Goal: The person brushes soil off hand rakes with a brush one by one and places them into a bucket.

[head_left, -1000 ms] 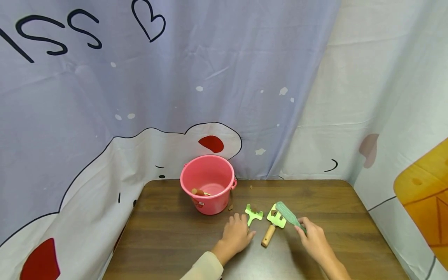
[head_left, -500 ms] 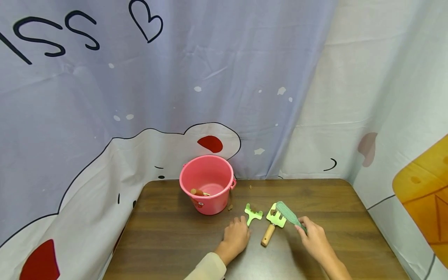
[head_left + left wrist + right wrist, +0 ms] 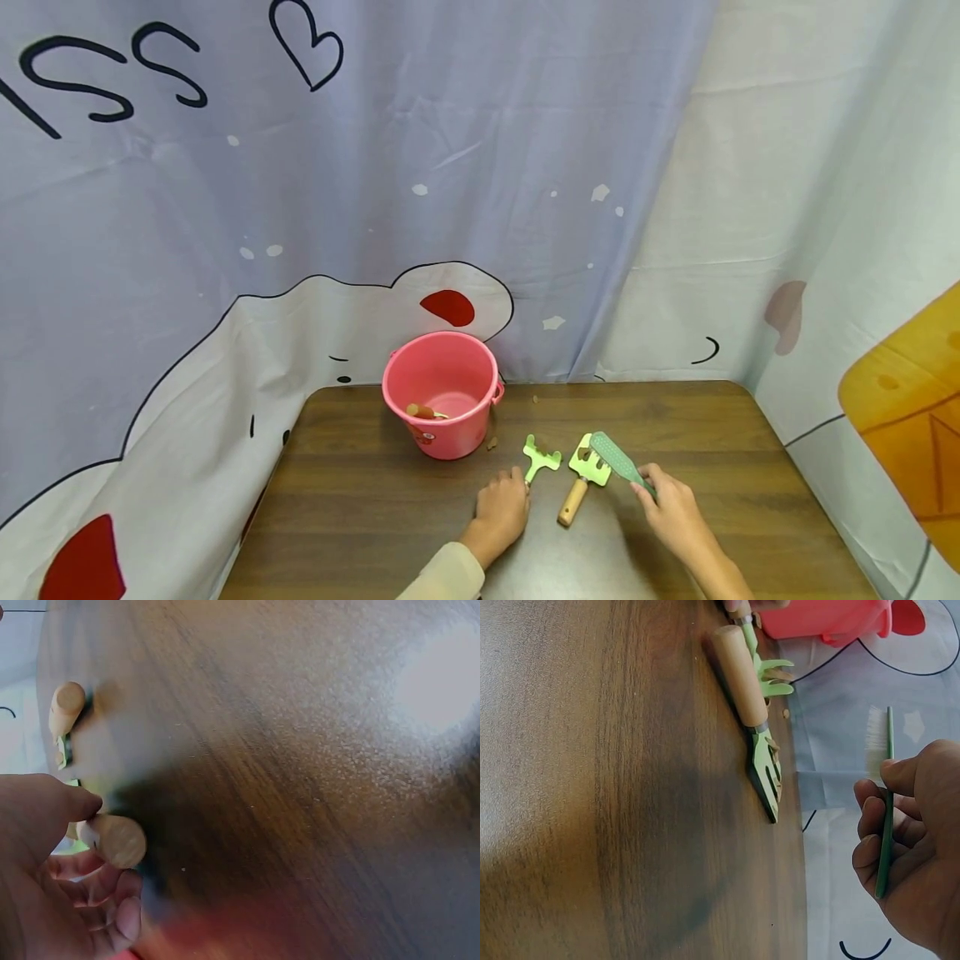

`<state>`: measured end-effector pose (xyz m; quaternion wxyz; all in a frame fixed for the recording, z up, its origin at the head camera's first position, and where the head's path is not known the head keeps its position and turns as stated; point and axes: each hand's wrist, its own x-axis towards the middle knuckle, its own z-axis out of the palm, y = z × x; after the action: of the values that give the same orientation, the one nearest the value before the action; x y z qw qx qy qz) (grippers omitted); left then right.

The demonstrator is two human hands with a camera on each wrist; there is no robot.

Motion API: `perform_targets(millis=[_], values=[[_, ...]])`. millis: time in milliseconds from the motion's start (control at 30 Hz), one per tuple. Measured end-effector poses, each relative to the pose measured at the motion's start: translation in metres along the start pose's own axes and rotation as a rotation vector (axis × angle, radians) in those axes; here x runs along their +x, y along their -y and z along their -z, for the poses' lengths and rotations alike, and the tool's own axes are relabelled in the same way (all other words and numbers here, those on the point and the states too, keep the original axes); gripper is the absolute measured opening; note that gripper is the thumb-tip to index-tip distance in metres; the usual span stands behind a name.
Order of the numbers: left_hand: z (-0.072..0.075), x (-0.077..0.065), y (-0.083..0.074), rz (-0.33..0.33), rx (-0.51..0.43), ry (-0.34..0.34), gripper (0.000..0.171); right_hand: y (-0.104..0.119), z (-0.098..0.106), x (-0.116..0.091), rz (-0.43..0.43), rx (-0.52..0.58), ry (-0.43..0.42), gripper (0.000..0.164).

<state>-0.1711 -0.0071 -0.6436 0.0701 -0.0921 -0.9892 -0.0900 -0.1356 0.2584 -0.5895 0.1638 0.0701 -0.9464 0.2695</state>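
Note:
My left hand (image 3: 502, 507) grips the wooden handle (image 3: 120, 841) of a small light-green rake (image 3: 542, 458), whose pronged head points away from me over the table. In the left wrist view thumb and fingers close round the handle near its butt end. My right hand (image 3: 672, 510) holds a green brush (image 3: 617, 457) above the table; its white bristles (image 3: 875, 742) show in the right wrist view. Between the hands lies a light-green hand fork (image 3: 590, 468) with a wooden handle, the brush head beside its tines.
A pink bucket (image 3: 450, 442) stands at the back left of the wooden table (image 3: 360, 517), with a wooden-handled tool (image 3: 422, 412) inside. Small brown bits (image 3: 492, 443) lie near the bucket and around the tines. Printed curtains (image 3: 480, 192) hang behind.
My left thumb, spread out earlier, has come in, and the hand now grips the rake's handle. The rake has shifted slightly towards me. The right hand stays put with the brush.

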Motion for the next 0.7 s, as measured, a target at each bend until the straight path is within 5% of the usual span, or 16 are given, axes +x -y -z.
perform_targets(millis=[500,700], values=[[0.003,0.003,0.012,-0.017,0.082,0.037,0.018,0.000,0.000,-0.002,-0.035,0.047,0.053,0.019],[0.001,0.005,0.019,0.013,0.086,0.011,0.031,0.001,-0.004,-0.003,-0.018,0.026,0.027,0.017]])
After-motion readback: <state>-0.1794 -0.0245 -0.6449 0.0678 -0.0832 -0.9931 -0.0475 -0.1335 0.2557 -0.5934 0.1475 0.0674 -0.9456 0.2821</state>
